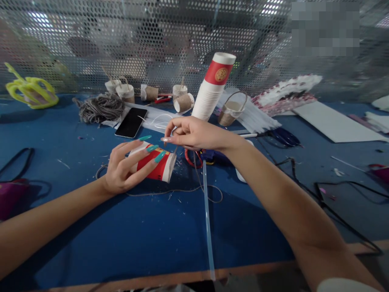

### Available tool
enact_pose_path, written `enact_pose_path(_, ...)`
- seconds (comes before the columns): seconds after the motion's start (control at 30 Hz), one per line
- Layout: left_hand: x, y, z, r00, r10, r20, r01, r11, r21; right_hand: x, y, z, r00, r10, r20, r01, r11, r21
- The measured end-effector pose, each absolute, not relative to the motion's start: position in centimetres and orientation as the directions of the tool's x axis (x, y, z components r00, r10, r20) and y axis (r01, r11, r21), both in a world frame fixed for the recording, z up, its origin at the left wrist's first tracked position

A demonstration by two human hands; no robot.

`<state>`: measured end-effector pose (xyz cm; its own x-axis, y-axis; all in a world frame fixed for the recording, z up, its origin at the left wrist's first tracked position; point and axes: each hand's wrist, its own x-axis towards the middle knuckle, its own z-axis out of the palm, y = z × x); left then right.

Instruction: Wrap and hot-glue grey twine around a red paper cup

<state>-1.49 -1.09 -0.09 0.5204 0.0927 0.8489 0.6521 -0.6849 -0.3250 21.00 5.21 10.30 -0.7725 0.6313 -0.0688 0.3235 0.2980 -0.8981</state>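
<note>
My left hand (126, 164), with long teal nails, is wrapped over a red and white paper cup (161, 167) that lies on its side, its end pointing right. Just above that end, my right hand (190, 132) pinches a thin grey cord (176, 151) between thumb and finger. More of this cord runs loose over the table below the cup and makes a loop. Under my right wrist is a blue glue gun (212, 156), partly hidden, with a long translucent glue stick (207, 219) reaching toward the front edge. Red scissor-like handles (193, 161) show beside it.
Behind my hands leans a tall stack of paper cups (209, 93). A phone (131, 123), grey yarn (100, 107), small cord-handled baskets (231, 112) and a yellow basket (33, 93) lie along the perforated metal screen (152, 40). Black cable (340, 221) and white board (337, 121) are at right.
</note>
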Motion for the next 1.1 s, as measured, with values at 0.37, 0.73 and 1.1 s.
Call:
enact_pose_path(0.37,-1.4,-1.1,-0.1,0.504,0.056,0.862,0.659,-0.67,-0.342,20.9,5.4,9.9,-0.806,0.561,-0.19,0.452,0.375,-0.81)
enact_pose_path(0.73,-1.5,-0.9,-0.2,0.499,0.056,0.865,0.651,-0.682,-0.332,20.4,5.4,9.0,-0.771,0.618,-0.154,0.414,0.302,-0.859)
enact_pose_path(1.1,-0.8,-0.9,0.5,0.579,0.128,0.805,0.589,-0.749,-0.304,20.8,5.6,10.0,-0.591,0.796,0.132,0.231,0.324,-0.917)
